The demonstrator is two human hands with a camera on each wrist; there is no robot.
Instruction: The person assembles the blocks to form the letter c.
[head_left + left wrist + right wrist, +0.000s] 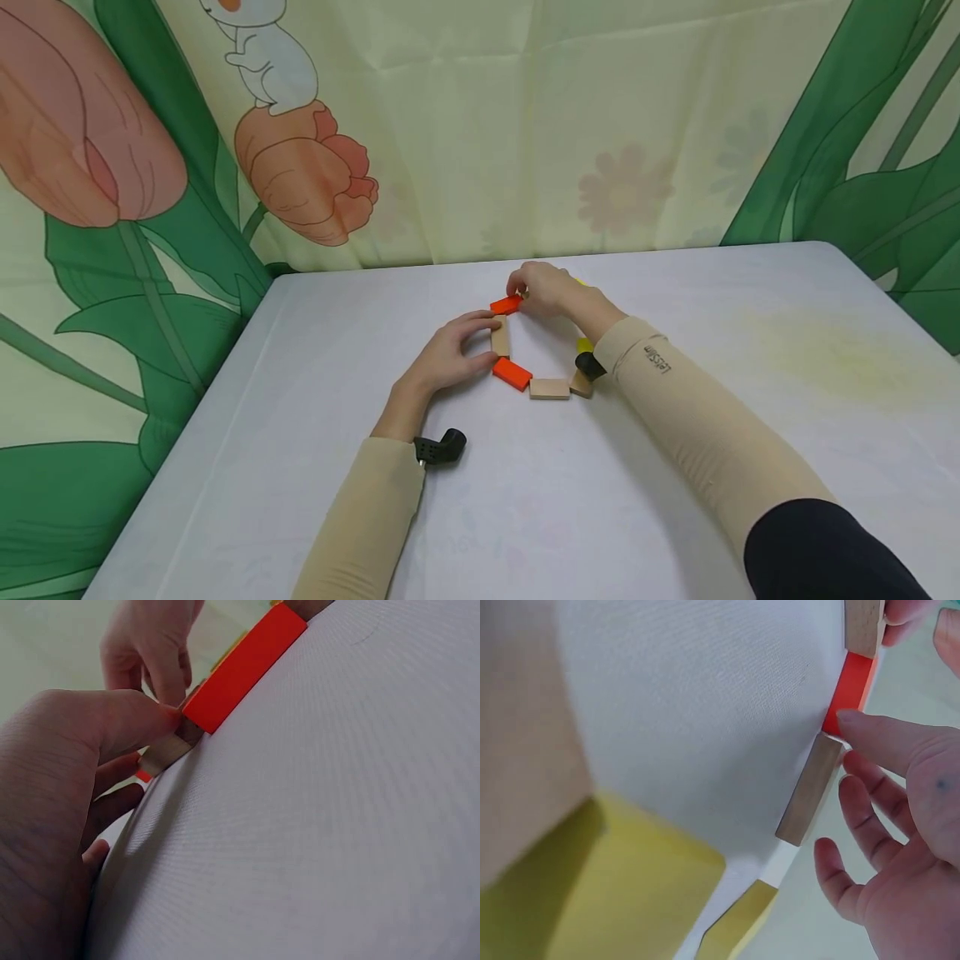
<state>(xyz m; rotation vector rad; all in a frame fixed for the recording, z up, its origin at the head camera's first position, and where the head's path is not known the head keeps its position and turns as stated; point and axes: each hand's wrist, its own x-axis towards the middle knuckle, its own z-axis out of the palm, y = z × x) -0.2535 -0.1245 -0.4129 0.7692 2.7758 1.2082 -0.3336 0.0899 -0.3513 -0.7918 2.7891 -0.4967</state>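
Observation:
Small blocks stand end to end in a ring on the table. My left hand [450, 354] is beside the ring's left side, its fingers loosely bent at a wooden block [500, 340]. The left thumb [146, 720] reaches the corner of the near orange block [244, 667]. At the far left of the ring, my right hand [551, 290] pinches the far orange block [847, 694], its thumb on the inner face. This block meets one wooden block [861, 626] at one end and another wooden block [810, 791] at the other.
Nearer me, the ring continues with a wooden block [550, 389] and another wooden block [581, 384]. A yellow block [584, 344] shows beside the right wrist's black camera [589, 365]. The white-covered table [525, 517] ends at a printed cloth backdrop [480, 150].

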